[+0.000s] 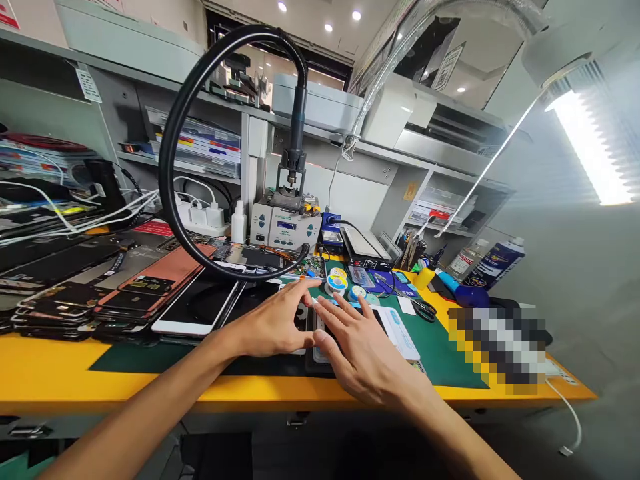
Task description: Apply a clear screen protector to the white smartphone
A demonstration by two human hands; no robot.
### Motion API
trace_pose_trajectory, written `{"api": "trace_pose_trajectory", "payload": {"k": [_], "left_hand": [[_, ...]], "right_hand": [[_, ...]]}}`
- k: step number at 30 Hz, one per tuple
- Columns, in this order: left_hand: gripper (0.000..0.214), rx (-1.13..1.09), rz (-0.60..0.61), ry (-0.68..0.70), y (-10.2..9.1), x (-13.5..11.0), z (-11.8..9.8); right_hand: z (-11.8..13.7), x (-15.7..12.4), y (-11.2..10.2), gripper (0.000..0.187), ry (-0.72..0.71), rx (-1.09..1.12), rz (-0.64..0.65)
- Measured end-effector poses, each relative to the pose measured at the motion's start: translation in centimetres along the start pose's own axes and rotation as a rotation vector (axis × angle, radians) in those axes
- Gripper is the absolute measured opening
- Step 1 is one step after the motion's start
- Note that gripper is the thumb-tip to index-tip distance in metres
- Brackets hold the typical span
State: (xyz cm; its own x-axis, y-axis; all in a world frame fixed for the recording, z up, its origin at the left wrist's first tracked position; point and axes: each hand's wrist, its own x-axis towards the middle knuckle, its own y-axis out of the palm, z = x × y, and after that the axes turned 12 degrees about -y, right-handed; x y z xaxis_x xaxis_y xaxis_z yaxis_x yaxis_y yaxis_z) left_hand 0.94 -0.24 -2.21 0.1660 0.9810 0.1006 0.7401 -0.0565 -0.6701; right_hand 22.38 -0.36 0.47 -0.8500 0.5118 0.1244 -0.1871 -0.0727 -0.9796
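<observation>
Both my hands rest over a dark phone point(316, 360) lying on the green mat point(440, 347) at the middle of the yellow bench point(45, 373). My left hand point(273, 325) lies flat with fingers stretched out, its fingertips near the phone's top edge. My right hand point(363, 352) is spread flat across the phone, fingers pointing left toward the left hand's fingertips. The hands cover most of the phone. Neither hand grips anything that I can see.
Stacked phones and screens point(150, 293) crowd the bench's left half. A hot-air station point(285, 227) with a looping black hose point(173, 127) stands behind. Tape rolls point(336, 283), scissors point(425, 309), a yellow cup point(424, 277) and bottles point(495, 261) sit to the right. A lamp point(590, 140) shines at right.
</observation>
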Motion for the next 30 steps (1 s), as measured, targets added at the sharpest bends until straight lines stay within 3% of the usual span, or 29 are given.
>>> {"api": "trace_pose_trajectory", "payload": {"k": [7, 17, 24, 30], "left_hand": [[0.079, 0.065, -0.021, 0.06, 0.0, 0.1, 0.1], [0.076, 0.095, 0.072, 0.062, -0.8, -0.4, -0.1], [0.07, 0.123, 0.056, 0.111, -0.7, -0.3, -0.1], [0.074, 0.14, 0.048, 0.042, -0.2, -0.2, 0.0]], "right_hand": [[1.4, -2.3, 0.4, 0.06, 0.001, 0.035, -0.007], [2.3, -3.5, 1.0, 0.059, 0.006, 0.055, -0.017], [2.8, -3.6, 2.6, 0.059, -0.021, -0.053, -0.089], [2.3, -4.4, 3.6, 0.06, 0.013, -0.122, -0.151]]}}
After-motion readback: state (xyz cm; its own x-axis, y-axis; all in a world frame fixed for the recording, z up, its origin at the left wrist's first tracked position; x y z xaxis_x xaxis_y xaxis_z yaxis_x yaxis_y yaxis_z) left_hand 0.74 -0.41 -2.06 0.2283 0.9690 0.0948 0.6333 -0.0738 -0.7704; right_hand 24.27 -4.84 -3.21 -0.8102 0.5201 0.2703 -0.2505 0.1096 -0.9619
